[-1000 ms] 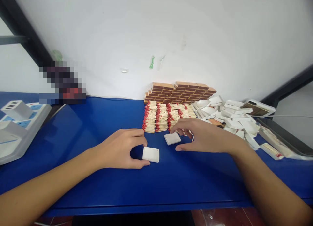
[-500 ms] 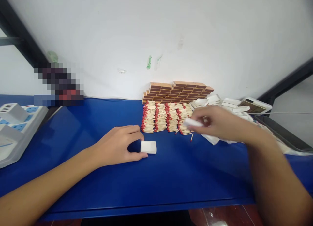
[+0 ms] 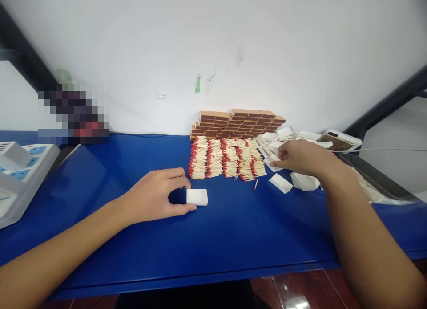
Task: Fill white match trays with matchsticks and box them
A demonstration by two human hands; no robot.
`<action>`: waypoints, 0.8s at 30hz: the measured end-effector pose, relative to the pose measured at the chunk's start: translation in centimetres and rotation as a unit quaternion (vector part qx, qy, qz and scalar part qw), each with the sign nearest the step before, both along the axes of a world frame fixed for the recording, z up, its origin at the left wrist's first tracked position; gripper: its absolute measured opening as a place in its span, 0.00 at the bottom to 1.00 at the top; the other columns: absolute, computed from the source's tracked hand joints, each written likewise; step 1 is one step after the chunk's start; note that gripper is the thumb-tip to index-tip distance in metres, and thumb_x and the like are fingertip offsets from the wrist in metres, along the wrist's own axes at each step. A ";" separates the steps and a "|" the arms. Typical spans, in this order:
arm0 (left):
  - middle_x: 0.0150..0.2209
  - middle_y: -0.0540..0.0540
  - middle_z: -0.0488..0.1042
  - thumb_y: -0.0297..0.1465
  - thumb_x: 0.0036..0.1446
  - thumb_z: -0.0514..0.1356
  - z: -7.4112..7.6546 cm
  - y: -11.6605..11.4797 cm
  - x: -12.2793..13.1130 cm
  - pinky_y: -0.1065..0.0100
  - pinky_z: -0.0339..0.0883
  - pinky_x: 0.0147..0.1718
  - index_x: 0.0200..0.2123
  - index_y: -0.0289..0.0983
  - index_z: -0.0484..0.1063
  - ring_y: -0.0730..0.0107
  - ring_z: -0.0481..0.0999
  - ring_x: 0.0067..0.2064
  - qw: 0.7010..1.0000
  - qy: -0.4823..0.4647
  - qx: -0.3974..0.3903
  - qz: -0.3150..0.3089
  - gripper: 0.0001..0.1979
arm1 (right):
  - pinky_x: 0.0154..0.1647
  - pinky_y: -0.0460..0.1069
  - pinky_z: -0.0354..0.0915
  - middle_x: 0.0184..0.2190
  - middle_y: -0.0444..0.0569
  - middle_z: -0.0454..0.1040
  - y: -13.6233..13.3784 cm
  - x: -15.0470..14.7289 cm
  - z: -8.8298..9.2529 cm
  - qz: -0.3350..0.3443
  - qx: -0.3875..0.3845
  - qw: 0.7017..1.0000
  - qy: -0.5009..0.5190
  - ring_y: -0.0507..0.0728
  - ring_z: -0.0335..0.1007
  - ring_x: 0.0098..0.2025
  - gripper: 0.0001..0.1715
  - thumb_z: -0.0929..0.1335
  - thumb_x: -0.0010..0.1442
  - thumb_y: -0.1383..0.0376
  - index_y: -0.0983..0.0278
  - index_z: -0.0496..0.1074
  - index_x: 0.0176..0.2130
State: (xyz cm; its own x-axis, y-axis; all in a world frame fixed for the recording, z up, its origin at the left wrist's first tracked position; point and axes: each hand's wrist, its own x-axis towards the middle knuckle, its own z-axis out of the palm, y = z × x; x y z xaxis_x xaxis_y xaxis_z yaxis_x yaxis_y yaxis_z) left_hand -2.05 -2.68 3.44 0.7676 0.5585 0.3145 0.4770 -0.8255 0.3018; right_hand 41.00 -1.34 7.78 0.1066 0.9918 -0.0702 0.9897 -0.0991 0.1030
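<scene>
My left hand point(image 3: 155, 195) rests on the blue table point(image 3: 233, 237), thumb and forefinger pinched on a small white box point(image 3: 197, 197). My right hand point(image 3: 300, 156) reaches to the right of the rows of red-tipped matches point(image 3: 227, 161). Its fingers are curled on a white box piece point(image 3: 271, 162) at the edge of a heap of white boxes point(image 3: 287, 135). Two more white box pieces point(image 3: 280, 183) lie just in front of that hand. A loose match point(image 3: 255, 184) lies beside the rows.
Brown matchbox sleeves point(image 3: 236, 123) are stacked against the white wall behind the matches. A white power strip point(image 3: 20, 175) sits at the far left. A phone-like device point(image 3: 340, 140) and a dark tray point(image 3: 376, 177) lie at the right. The table's front edge runs near me.
My right hand picked up the second white box from the middle of the table and carried it right to the heap. My left hand stayed on its white box.
</scene>
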 end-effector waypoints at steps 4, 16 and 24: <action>0.37 0.50 0.77 0.46 0.65 0.71 0.1 -0.1 0.1 0.65 0.64 0.29 0.42 0.40 0.81 0.70 0.75 0.32 1.000 0.005 0.001 -0.001 0.15 | 0.30 0.53 0.57 0.27 0.52 0.79 0.3 0.1 -0.2 -0.014 0.016 1.000 -0.002 0.62 0.73 0.31 0.19 0.75 0.60 0.49 0.59 0.77 0.27; 0.37 0.50 0.77 0.45 0.66 0.70 0.0 -0.2 0.0 0.66 0.64 0.30 0.42 0.39 0.81 0.70 0.75 0.32 1.000 0.010 0.010 -0.004 0.15 | 0.30 0.51 0.60 0.28 0.46 0.78 -1.6 0.0 0.0 0.055 -0.117 0.985 0.115 0.57 0.71 0.30 0.22 0.76 0.57 0.43 0.58 0.77 0.29; 0.38 0.50 0.77 0.46 0.67 0.69 0.2 -0.3 0.0 0.66 0.62 0.31 0.44 0.38 0.81 0.70 0.75 0.33 1.000 0.027 -0.004 -0.002 0.16 | 0.30 0.50 0.54 0.27 0.43 0.68 -1.5 -1.1 0.4 0.117 -0.123 0.972 0.162 0.54 0.62 0.29 0.20 0.76 0.58 0.45 0.59 0.79 0.34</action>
